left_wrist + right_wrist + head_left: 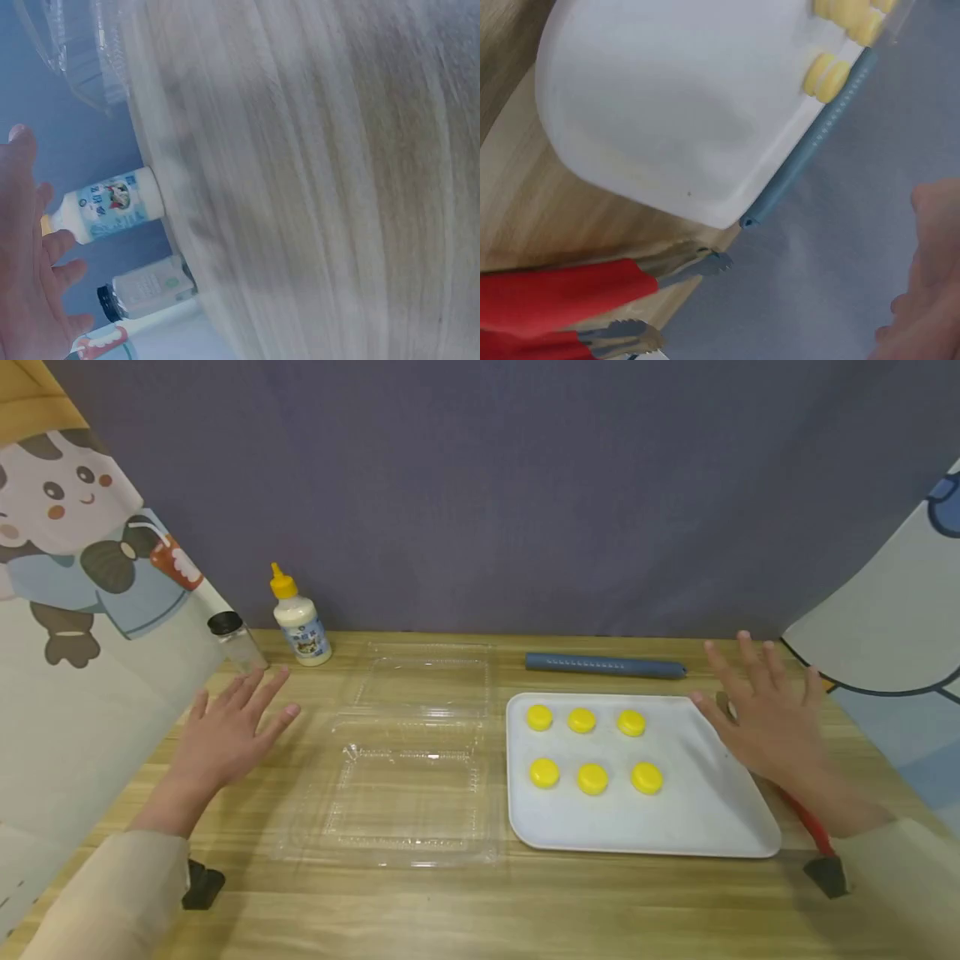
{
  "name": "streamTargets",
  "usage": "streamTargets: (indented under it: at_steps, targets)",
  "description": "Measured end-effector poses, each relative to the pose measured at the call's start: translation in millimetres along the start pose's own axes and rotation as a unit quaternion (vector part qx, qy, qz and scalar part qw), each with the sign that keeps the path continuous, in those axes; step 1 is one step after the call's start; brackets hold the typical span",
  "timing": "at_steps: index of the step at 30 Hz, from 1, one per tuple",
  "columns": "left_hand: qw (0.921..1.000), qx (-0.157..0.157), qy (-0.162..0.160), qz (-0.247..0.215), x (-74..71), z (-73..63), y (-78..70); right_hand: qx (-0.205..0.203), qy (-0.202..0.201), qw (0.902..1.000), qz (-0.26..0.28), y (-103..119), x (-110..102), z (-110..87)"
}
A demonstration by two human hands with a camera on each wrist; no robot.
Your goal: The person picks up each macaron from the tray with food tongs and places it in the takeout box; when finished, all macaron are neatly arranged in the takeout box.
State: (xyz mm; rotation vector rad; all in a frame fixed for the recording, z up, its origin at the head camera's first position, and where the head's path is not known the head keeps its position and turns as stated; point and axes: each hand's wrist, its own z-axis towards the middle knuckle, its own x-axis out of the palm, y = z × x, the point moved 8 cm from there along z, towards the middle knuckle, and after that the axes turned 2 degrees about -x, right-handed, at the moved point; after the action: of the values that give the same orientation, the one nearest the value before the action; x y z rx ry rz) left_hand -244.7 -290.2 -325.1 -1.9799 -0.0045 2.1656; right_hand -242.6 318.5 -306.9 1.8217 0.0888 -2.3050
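My left hand hovers at the left with fingers spread, holding nothing. It is nearest to a white squeeze bottle with a yellow nozzle and a clear jar with a black lid. My right hand, also spread and bare, overlaps the right edge of a white tray in the head view. Several yellow macarons lie on that tray in two rows; pale filling shows in the right wrist view. Beneath the right hand are red-handled tongs, mostly hidden from the head camera.
Between the left hand and the tray lies an opened clear plastic clamshell box, its two halves unfolded. Behind the tray is a long blue stick-like thing with light marks. A dark cloth hangs along the table's back edge, with printed panels on both sides.
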Motion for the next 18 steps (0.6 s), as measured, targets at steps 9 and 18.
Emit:
streamTargets:
  at_steps: [9, 18]
  targets:
    - [0.9951, 0.016, 0.069, -0.069, 2.3, -6.3, -10.8, 0.004, -0.102, 0.9927, 0.065, -5.3, -38.2, -11.3]
    - [0.9783, 0.034, 0.115, -0.169, 4.0, -16.6, -20.4, 0.090, -0.107, 0.9834, 0.116, -36.3, -47.1, -24.7]
